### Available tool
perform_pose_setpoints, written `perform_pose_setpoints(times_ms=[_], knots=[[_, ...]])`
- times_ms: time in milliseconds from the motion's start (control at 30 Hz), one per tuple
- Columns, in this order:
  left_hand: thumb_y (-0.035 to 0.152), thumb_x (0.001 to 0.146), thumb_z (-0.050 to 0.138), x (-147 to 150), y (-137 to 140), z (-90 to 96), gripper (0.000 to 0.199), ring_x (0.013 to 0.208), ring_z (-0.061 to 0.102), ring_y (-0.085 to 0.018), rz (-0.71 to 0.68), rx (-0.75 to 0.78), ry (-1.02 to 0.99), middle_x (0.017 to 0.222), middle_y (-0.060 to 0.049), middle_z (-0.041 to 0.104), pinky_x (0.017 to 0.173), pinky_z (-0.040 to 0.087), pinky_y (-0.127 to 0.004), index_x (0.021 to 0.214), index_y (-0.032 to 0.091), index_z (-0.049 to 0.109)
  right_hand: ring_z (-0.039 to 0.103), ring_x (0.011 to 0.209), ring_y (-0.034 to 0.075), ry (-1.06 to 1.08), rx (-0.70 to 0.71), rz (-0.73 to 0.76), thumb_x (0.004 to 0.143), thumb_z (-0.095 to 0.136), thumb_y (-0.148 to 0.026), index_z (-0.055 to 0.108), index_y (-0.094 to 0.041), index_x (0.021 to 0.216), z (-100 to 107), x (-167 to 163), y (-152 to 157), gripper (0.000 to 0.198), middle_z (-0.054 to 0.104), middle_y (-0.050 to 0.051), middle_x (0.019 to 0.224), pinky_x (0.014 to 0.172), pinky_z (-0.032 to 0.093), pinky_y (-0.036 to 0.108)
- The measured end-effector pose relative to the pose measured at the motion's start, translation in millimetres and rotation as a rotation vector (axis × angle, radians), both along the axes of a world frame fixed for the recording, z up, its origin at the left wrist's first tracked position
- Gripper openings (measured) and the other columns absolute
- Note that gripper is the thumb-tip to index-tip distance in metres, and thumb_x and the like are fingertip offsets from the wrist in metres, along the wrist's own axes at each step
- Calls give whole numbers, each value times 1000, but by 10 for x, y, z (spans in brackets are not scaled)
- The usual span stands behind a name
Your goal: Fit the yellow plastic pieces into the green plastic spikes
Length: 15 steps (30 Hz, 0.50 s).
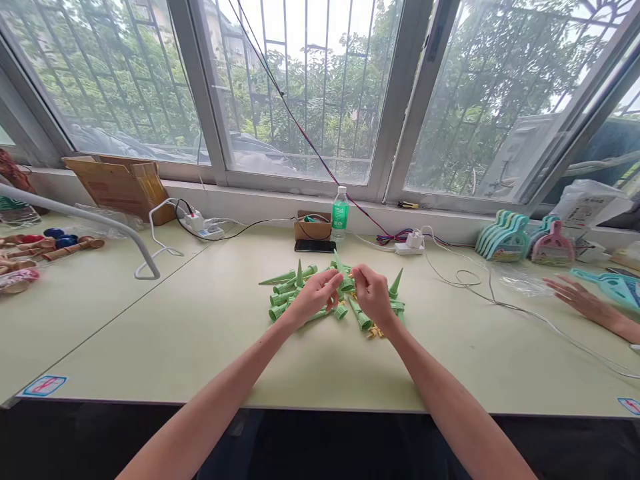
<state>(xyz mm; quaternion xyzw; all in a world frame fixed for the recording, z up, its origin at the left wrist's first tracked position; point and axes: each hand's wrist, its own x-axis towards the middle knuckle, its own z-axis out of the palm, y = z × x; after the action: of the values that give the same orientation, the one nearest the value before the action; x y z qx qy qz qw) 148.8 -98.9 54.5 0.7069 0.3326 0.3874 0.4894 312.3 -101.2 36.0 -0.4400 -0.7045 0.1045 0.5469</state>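
My left hand (317, 295) grips a green plastic cone (346, 283) with its narrow tip pointing up and away and its wide end towards me. Close beside that wide end, my right hand (371, 292) is closed in a pinch; what sits between its fingertips is too small to make out. Below both hands lies a pile of similar green cones (281, 299), some on their sides and a few standing tip up. Small yellow pieces (375, 332) are scattered among them, partly hidden by my right hand.
Behind the pile are a black phone (315, 247), a small cardboard box (313, 228) and a water bottle (340, 213). White cables run from a power strip (409, 248) across the right side. Another person's hand (580, 299) rests near turquoise plastic hangers (613, 287). Wooden toys (70, 248) lie far left.
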Motion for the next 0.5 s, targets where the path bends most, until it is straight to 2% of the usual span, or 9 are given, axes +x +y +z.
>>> perform_pose_setpoints(times_ms=[200,500], knots=[[59,87,51,7,-17,12,41,48,49,-10,-2,6,-14,58,4,51,43,39,-22,90,18,52,30,48,10,7,-1,-4,97,39,-40,52,-19,73,6,-5,0,34,40,-5,52,50,29,22],[53,87,55,19,21,-61,35,53,53,-8,17,86,-41,81,-1,54,40,38,-20,94,18,54,29,49,10,5,-10,9,97,39,-39,53,-19,75,-5,4,9,33,39,-5,53,49,28,22]])
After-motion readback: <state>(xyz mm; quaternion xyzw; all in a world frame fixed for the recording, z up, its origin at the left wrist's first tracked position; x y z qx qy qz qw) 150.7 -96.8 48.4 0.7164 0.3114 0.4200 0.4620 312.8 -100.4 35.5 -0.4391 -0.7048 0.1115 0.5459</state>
